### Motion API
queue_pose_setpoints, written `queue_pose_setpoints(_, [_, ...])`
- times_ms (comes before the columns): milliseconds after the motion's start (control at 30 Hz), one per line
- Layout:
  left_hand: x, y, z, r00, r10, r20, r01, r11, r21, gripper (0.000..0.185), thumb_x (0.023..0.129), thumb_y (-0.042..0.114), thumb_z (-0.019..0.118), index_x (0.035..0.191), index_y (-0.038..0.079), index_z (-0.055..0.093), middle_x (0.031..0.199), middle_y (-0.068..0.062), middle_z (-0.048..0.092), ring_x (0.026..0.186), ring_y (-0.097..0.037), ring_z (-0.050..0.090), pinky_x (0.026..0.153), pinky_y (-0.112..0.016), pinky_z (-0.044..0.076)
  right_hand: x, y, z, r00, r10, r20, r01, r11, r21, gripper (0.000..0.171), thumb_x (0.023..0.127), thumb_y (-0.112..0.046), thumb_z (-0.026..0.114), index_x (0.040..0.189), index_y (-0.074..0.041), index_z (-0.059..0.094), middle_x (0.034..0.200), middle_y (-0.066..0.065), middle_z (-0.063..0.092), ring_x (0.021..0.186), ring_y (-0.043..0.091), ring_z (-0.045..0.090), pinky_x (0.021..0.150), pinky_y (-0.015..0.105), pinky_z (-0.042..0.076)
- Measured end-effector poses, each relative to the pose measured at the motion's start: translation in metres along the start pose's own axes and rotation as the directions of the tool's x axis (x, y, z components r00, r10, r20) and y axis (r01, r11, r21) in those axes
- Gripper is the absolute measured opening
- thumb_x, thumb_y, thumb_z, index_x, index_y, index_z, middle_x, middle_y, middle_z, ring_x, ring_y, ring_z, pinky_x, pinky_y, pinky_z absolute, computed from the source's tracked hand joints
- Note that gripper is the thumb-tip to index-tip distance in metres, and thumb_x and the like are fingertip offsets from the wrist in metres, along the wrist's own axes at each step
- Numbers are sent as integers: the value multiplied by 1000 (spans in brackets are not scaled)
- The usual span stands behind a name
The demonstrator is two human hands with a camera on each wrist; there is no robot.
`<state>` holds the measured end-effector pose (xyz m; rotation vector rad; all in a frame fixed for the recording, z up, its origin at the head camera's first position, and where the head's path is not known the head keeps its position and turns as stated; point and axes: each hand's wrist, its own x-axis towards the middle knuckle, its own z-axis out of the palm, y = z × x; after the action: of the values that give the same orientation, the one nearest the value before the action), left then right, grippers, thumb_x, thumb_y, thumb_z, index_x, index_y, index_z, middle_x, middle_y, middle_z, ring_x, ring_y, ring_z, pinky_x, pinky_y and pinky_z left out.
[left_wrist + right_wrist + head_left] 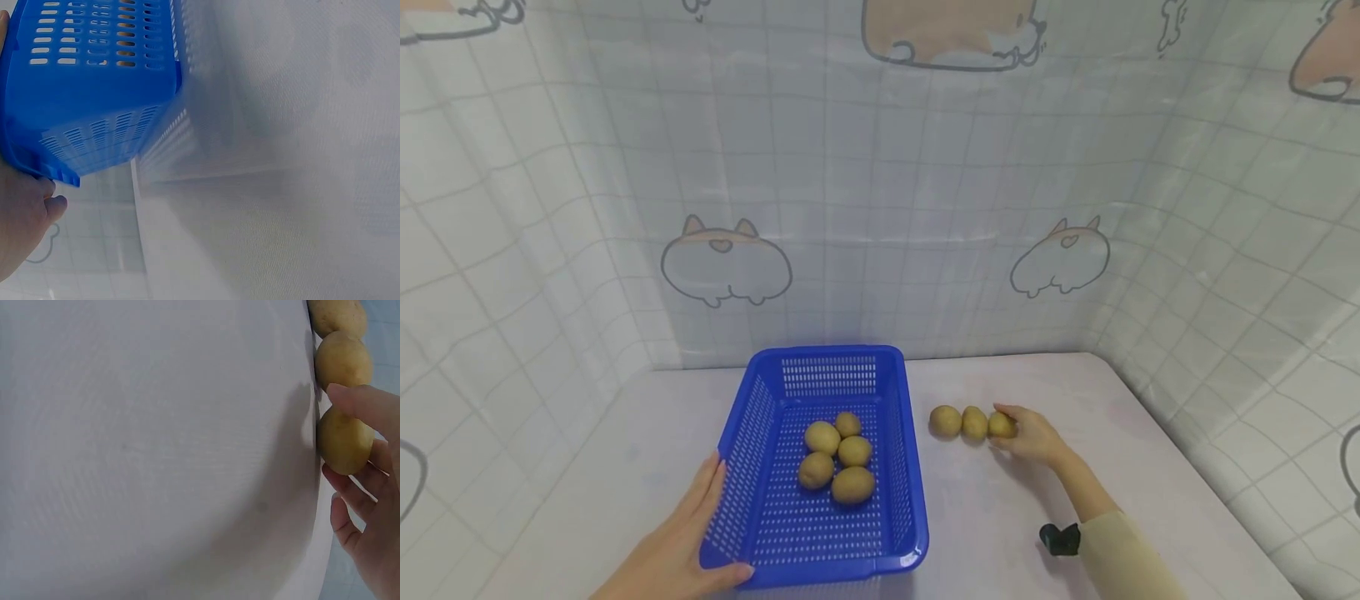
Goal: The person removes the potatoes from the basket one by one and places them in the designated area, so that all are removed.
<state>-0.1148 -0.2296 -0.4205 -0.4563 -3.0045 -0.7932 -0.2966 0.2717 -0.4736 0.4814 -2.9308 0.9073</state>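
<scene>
No readable text or labels anywhere. L hand (681, 542) grips near-left corner of blue basket (760, 500), thumb hooked over front rim, fingers flat along the left wall; 5 potatoes (838, 458) sit inside mid-basket. R hand (1033, 435) further out on table (1075, 383), fingers loosely curled round rightmost potato (1002, 425) of a row of 3, thumb on top; middle potato (975, 422) and left potato (945, 421) touching in line just right of basket.

Bright blue perforated basket (820, 467), solid blue along the rim under the left hand (681, 542). Tan-brown potatoes (838, 458) inside it, the same yellowish tan on the potato (1002, 425) at the right hand (1033, 435). Pale pinkish-white table (1075, 500). Behind, a white grid-checked curtain (880, 208) printed with grey-outlined, peach-tinted corgi cartoons.
</scene>
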Motion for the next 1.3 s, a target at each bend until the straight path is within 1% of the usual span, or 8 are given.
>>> queue_pose_setpoints(300, [0,0,0,1000,-7,9,7,1000,-4,122,75,57,73,153,0,-1,159,-22,-3,135,-54,21,83,-65,47,1,0,0,1000,-17,11,16,1000,22,81,73,-16,81,140,9,41,131,27,54,118,44,52,101,57,38])
queue_pose_setpoints(433, [0,-1,1,1000,-6,9,6,1000,-2,122,75,58,73,153,0,-1,159,-22,-3,135,-54,21,85,-65,46,-1,1,-4,998,-38,-47,39,999,12,88,71,-21,84,143,3,39,136,27,50,120,46,49,100,60,37])
queue_pose_setpoints(600, [1,-1,2,1000,-19,18,19,1000,2,124,74,59,73,153,-1,-1,159,-22,-4,135,-54,21,85,-65,46,-3,-2,-10,986,-66,-150,72,997,35,92,70,-27,86,146,-8,38,139,23,47,122,42,48,97,63,38])
queue_pose_setpoints(700, [1,-1,2,999,-25,24,25,1000,3,123,74,60,72,153,-1,-1,159,-22,-4,135,-54,20,85,-65,46,-2,-8,-16,970,-134,-205,147,988,50,92,69,-26,86,146,-9,37,140,19,47,122,39,49,95,63,39])
queue_pose_setpoints(800, [1,-2,2,999,-24,28,24,1000,4,123,75,59,72,153,0,-3,159,-22,-4,135,-54,20,85,-65,46,2,-17,-23,936,-241,-257,257,966,30,94,68,-19,87,146,-8,37,142,16,46,121,37,51,94,63,40])
queue_pose_setpoints(900, [1,-2,1,999,-16,28,16,1000,6,122,76,58,72,153,-1,-3,159,-23,-5,135,-54,20,85,-66,45,3,-28,-30,903,-315,-293,334,942,16,96,64,-15,89,145,-7,38,143,14,46,119,35,54,93,62,41])
queue_pose_setpoints(1067, [2,-3,2,1000,-5,19,5,1000,12,122,76,58,72,153,-1,-2,159,-22,-4,136,-54,21,86,-66,45,3,-45,-38,871,-366,-326,391,921,10,93,64,-12,89,143,-7,41,139,12,50,115,31,57,91,58,44])
queue_pose_setpoints(1300, [1,-4,3,1000,10,6,-10,1000,23,122,76,58,72,153,-1,-1,158,-23,-3,135,-54,22,86,-66,45,3,-77,-51,847,-421,-325,443,896,-7,91,66,-20,90,144,-14,43,135,6,55,117,25,56,88,51,47])
